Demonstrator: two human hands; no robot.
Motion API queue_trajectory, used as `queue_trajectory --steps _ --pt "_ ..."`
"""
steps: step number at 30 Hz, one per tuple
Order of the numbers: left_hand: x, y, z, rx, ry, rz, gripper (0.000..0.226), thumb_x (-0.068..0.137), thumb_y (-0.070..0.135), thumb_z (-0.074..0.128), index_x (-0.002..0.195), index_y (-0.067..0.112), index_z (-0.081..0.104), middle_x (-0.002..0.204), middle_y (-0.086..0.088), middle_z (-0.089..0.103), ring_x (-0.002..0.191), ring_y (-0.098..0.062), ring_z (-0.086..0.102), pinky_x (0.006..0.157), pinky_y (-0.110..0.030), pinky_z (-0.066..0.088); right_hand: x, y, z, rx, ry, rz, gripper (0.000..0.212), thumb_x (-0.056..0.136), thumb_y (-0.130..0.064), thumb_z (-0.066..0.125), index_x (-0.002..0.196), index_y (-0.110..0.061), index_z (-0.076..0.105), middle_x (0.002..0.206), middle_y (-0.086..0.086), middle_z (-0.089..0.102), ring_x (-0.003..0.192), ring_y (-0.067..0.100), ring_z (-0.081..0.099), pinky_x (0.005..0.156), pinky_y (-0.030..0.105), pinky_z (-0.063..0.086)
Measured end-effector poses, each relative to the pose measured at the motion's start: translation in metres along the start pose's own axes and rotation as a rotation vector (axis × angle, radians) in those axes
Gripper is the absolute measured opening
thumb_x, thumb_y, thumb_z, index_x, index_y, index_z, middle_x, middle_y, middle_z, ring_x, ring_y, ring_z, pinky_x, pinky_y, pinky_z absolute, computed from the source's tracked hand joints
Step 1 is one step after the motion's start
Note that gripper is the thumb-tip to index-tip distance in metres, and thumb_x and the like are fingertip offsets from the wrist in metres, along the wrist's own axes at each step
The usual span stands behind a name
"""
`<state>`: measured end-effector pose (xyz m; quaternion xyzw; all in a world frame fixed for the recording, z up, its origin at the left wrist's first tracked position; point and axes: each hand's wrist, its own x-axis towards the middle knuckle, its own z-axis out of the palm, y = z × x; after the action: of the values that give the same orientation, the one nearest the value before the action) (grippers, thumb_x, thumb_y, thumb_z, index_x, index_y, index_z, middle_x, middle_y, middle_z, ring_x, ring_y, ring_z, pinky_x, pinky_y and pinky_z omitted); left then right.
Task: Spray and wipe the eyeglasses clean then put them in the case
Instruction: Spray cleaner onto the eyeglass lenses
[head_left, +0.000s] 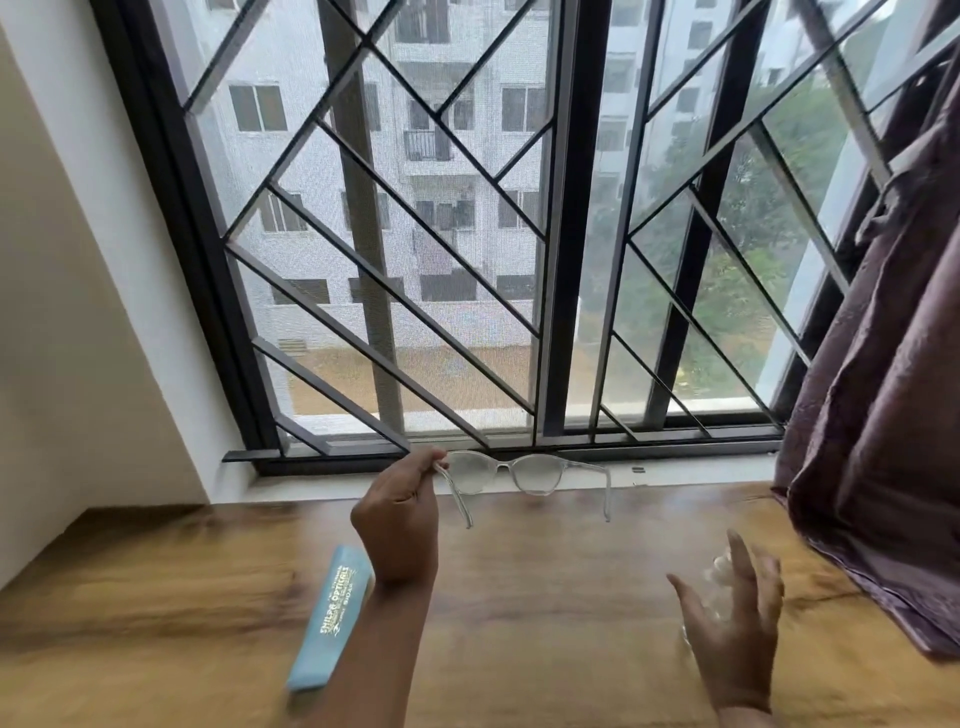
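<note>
My left hand (400, 519) pinches the clear-framed eyeglasses (524, 475) at their left hinge and holds them up above the far part of the wooden table (545, 597). Both temples are unfolded and point toward me. My right hand (737, 634) hovers at the right with its fingers spread and straight. Just behind those fingers is a small clear spray bottle (719, 569), blurred and partly hidden; I cannot tell if the fingers touch it. A light blue eyeglass case (332, 618) with printed lettering lies on the table, partly under my left forearm.
A dark purple curtain (883, 415) hangs over the table's right edge. Behind the table runs a white sill (675, 475) under a window with a dark metal grille (395, 291). A wall (78, 364) closes in the left side.
</note>
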<state>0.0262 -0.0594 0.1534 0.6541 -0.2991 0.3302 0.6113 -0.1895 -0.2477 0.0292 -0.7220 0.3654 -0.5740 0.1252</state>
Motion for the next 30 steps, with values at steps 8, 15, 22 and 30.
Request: queue_trajectory --steps 8,15,22,30 --pt "-0.007 -0.008 0.004 -0.025 -0.012 -0.091 0.022 0.074 0.016 0.054 0.076 0.015 0.076 0.072 0.010 0.072 0.073 -0.005 0.065 0.066 -0.021 0.052 0.026 -0.068 0.011 0.172 -0.076 -0.189 0.035 0.078 -0.012 0.063 0.110 0.001 0.063 0.112 0.015 0.062 0.123 0.025 0.045 0.107 0.031 0.034" --pt "-0.011 0.000 0.016 -0.606 -0.001 -1.110 0.031 0.079 -0.023 0.050 0.069 0.002 0.066 0.049 -0.002 0.064 0.046 -0.011 0.062 0.055 -0.026 0.058 0.027 -0.117 0.023 0.822 -0.307 0.377 0.033 0.081 0.013 0.057 0.093 -0.015 0.071 0.088 -0.005 0.072 0.085 0.002 0.064 0.078 0.010 0.048" --pt "-0.034 0.019 0.022 -0.871 -0.242 -1.570 0.035 0.084 -0.020 0.040 0.065 -0.004 0.065 0.052 -0.013 0.066 0.044 -0.020 0.065 0.039 -0.023 0.052 -0.001 -0.135 0.041 0.862 -0.553 0.303 0.044 0.074 0.014 0.065 0.095 -0.025 0.073 0.083 0.004 0.067 0.080 0.009 0.063 0.073 0.016 0.049" --pt "-0.045 0.019 0.021 -0.834 -0.427 -1.708 0.032 0.084 -0.014 0.051 0.058 -0.004 0.066 0.050 -0.011 0.064 0.041 -0.018 0.063 0.037 -0.025 0.052 0.006 -0.123 0.035 0.747 -0.648 0.033 0.024 0.072 -0.019 0.070 0.092 -0.031 0.075 0.076 -0.008 0.056 0.074 0.014 0.059 0.067 0.024 0.049"
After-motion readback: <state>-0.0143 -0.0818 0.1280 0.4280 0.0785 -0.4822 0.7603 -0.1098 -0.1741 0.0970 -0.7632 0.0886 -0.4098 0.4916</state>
